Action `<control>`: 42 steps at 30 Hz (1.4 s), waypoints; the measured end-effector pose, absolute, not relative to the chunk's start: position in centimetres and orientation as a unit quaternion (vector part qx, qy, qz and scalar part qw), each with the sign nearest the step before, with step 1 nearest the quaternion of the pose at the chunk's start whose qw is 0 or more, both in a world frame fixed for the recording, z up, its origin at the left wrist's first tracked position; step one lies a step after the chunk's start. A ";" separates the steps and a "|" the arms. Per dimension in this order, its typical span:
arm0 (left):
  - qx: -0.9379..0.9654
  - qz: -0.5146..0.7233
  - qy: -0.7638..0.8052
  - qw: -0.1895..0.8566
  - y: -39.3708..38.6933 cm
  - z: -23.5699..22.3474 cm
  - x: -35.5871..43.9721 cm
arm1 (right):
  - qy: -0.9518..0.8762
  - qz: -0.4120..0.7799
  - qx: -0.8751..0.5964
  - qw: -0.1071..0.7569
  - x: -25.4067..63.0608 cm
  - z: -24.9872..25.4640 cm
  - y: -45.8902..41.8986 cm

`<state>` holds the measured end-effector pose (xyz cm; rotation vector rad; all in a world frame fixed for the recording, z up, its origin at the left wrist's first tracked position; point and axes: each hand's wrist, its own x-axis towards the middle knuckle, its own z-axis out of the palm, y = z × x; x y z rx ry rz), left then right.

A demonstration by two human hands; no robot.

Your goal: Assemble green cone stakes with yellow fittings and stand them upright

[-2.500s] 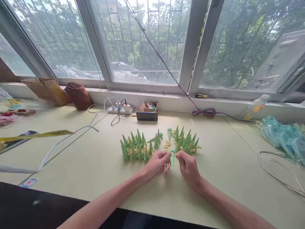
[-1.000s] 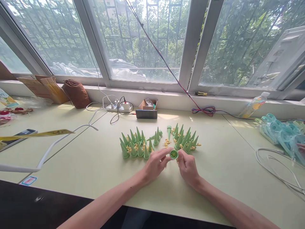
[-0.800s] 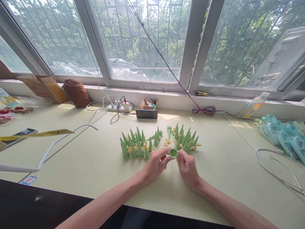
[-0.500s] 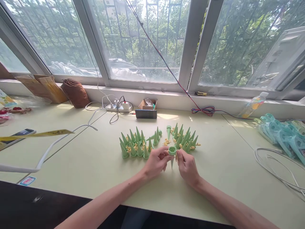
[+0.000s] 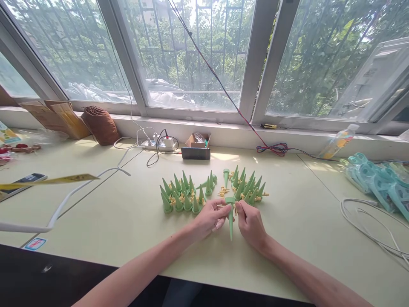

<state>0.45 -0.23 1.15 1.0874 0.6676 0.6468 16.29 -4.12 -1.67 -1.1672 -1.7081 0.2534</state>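
Between the fingers of my left hand [image 5: 213,216] is a green plastic spike [image 5: 230,219], its wide capped end up and its point down toward me. My right hand [image 5: 252,221] is closed in a pinch just right of the cap, on a small yellow valve piece [image 5: 236,209] that is partly hidden by the fingers. Beyond my hands, several green spikes stand points up in a left group [image 5: 179,194] and a right group [image 5: 249,185], with small yellow pieces among them. A few loose yellow pieces [image 5: 223,191] lie between the groups, near another spike [image 5: 226,175] lying down.
A phone [image 5: 196,153] leans before a small cardboard box [image 5: 191,140]. A power strip [image 5: 162,145] with cables is to its left. Bagged teal plastic parts [image 5: 377,179], a bottle [image 5: 340,140] and a white cable [image 5: 364,230] lie right. A yellow strip [image 5: 64,180] juts in from the left.
The held spike has tilted: its open cap faced me before, and now its side shows with the point toward me. The right hand stays close beside the cap.
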 end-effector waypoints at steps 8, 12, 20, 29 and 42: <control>0.487 0.299 0.291 0.768 0.3 0.6 0.5 | -0.695 0.145 -0.499 0.497 16.5 -1.6 -3.8; 0.473 0.298 0.296 0.775 0.3 0.7 0.4 | -0.694 0.169 -0.482 0.507 16.5 -1.1 -4.0; 0.441 0.277 0.329 0.788 0.4 0.6 0.3 | -0.686 0.195 -0.479 0.511 16.3 -0.9 -4.2; 0.437 0.272 0.329 0.792 0.5 0.4 0.3 | -0.681 0.192 -0.465 0.531 16.2 -0.8 -4.2; 0.457 0.259 0.301 0.796 0.4 0.3 0.1 | -0.685 0.182 -0.427 0.561 16.2 -0.2 -4.4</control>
